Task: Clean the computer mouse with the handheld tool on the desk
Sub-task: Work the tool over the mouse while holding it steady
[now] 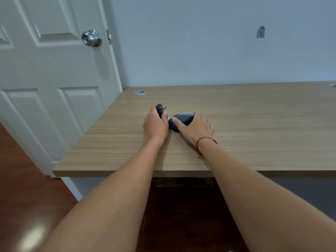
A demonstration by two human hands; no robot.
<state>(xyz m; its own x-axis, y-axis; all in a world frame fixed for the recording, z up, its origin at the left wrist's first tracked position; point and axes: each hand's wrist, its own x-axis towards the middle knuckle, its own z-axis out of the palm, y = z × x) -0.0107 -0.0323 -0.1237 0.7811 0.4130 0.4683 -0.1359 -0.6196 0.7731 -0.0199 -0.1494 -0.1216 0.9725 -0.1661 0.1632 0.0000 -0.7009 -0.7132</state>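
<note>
A dark computer mouse [181,119] lies on the wooden desk [254,124], near the middle left. My right hand [197,128] rests over its right side, thumb on its near end, holding it down. My left hand [155,125] is closed around a small black handheld tool [160,108] whose rounded top sticks up above my fingers. The tool's lower end is mostly hidden by my hand; a pale tip [169,119] shows right next to the mouse's left end.
A white door [45,79] with a metal knob [91,38] stands to the left of the desk. A round cable grommet [139,92] sits in the desk's back left corner, another at the far right edge [333,85]. Brown wooden floor lies below.
</note>
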